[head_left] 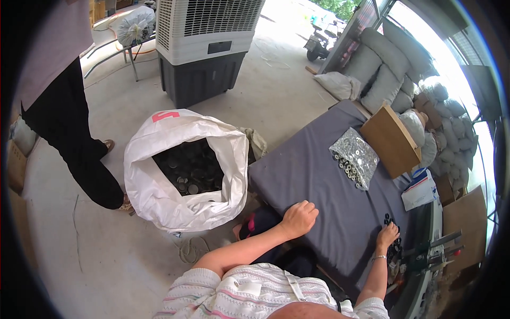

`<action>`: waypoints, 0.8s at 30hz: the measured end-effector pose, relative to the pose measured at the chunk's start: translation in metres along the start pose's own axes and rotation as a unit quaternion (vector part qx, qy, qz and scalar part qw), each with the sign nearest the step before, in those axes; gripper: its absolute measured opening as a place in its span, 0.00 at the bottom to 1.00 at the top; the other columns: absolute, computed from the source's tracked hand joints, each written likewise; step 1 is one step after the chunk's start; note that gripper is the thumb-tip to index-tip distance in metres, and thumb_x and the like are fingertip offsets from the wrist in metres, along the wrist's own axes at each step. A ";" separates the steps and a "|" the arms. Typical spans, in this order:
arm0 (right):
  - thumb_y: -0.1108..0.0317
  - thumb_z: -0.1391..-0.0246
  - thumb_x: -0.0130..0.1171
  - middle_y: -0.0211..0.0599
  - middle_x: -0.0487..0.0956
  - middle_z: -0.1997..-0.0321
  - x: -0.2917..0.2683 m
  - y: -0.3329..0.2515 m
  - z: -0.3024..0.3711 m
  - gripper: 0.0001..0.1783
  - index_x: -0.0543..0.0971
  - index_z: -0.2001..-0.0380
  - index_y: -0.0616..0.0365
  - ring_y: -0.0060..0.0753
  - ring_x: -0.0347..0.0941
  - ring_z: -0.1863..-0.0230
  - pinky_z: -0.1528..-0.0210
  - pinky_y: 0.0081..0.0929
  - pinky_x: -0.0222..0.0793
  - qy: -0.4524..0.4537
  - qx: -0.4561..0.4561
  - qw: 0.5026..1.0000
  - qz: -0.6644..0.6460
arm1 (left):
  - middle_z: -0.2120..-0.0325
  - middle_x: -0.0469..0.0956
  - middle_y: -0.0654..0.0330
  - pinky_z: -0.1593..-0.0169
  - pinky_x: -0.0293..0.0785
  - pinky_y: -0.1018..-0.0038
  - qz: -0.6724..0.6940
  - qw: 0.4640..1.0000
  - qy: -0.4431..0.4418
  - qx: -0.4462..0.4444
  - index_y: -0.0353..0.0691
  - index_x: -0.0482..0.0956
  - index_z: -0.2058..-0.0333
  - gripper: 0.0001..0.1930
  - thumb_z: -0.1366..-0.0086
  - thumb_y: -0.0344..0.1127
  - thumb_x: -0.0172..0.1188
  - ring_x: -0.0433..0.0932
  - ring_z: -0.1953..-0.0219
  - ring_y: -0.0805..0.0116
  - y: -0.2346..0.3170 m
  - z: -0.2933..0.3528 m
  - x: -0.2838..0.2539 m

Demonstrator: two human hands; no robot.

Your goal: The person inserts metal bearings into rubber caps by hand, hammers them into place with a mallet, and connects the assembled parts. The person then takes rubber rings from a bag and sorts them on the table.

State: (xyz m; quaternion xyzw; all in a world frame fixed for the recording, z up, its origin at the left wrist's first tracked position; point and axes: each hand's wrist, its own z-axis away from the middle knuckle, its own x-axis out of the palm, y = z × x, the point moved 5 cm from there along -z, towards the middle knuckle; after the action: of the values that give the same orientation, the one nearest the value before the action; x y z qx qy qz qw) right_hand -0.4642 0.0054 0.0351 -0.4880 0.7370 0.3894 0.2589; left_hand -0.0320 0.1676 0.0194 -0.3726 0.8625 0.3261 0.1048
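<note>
My left hand (299, 219) is curled closed above the near left edge of a table with a dark grey cloth (319, 175). Whatever its fingers may hold is hidden. At the table's right side, my right hand (388, 236) has its fingers bent down among a small pile of black round parts (394, 249); what it grips is too small to make out. Farther back on the cloth lies a clear plastic bag (357, 154) with small ring-shaped metal parts spilling at its mouth. Left of the table stands an open white woven sack (186, 210) holding many dark round pieces (191, 167).
A cardboard box (390, 141) and a white carton (421, 191) sit along the table's far right. Green clamp-like metal equipment (425, 258) flanks my right arm. Beyond are an air cooler (207, 53) and stacked sacks (382, 64). Another person's legs (79, 138) are at left.
</note>
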 end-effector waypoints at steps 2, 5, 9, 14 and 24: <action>0.64 0.44 0.53 0.40 0.74 0.51 -0.002 0.000 -0.011 0.17 0.72 0.53 0.60 0.42 0.66 0.44 0.40 0.46 0.56 0.018 0.000 0.999 -0.032 | 0.78 0.68 0.60 0.68 0.72 0.69 -0.008 1.000 0.000 0.003 0.41 0.70 0.77 0.04 0.51 0.28 0.58 0.71 0.72 0.62 0.002 -0.002 -0.001; 0.64 0.44 0.54 0.43 0.75 0.52 -0.033 -0.018 -0.033 0.19 0.72 0.53 0.63 0.45 0.68 0.46 0.43 0.43 0.60 0.044 -0.014 0.994 -0.094 | 0.77 0.68 0.60 0.69 0.72 0.69 -0.013 1.000 -0.002 0.003 0.40 0.71 0.77 0.04 0.50 0.28 0.58 0.71 0.72 0.62 0.000 -0.001 0.002; 0.70 0.44 0.56 0.45 0.75 0.54 -0.145 -0.063 -0.057 0.19 0.71 0.50 0.67 0.39 0.73 0.54 0.51 0.31 0.68 0.128 -0.049 0.907 -0.399 | 0.77 0.69 0.59 0.69 0.72 0.69 -0.013 1.000 -0.010 0.009 0.40 0.72 0.76 0.04 0.50 0.28 0.58 0.72 0.72 0.62 0.000 0.000 0.005; 0.70 0.40 0.53 0.40 0.73 0.49 -0.350 -0.113 -0.040 0.22 0.68 0.45 0.67 0.28 0.72 0.52 0.49 0.28 0.69 0.198 -0.208 0.649 -0.705 | 0.76 0.70 0.60 0.69 0.73 0.67 -0.033 0.999 -0.018 0.006 0.39 0.75 0.74 0.03 0.50 0.28 0.59 0.73 0.71 0.61 -0.001 0.003 0.004; 0.66 0.46 0.52 0.55 0.71 0.48 -0.493 -0.086 0.011 0.29 0.64 0.44 0.72 0.35 0.72 0.56 0.56 0.26 0.69 0.343 -0.450 0.549 -0.615 | 0.75 0.73 0.60 0.69 0.72 0.67 -0.040 0.999 -0.015 0.020 0.39 0.76 0.76 0.03 0.51 0.28 0.60 0.74 0.71 0.60 0.011 0.000 0.004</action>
State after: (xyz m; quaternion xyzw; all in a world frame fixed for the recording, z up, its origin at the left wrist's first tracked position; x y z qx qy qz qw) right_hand -0.1928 0.2506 0.3770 -0.9715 0.0178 0.2185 -0.0907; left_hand -0.0432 0.1709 0.0231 -0.3993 0.8517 0.3098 0.1383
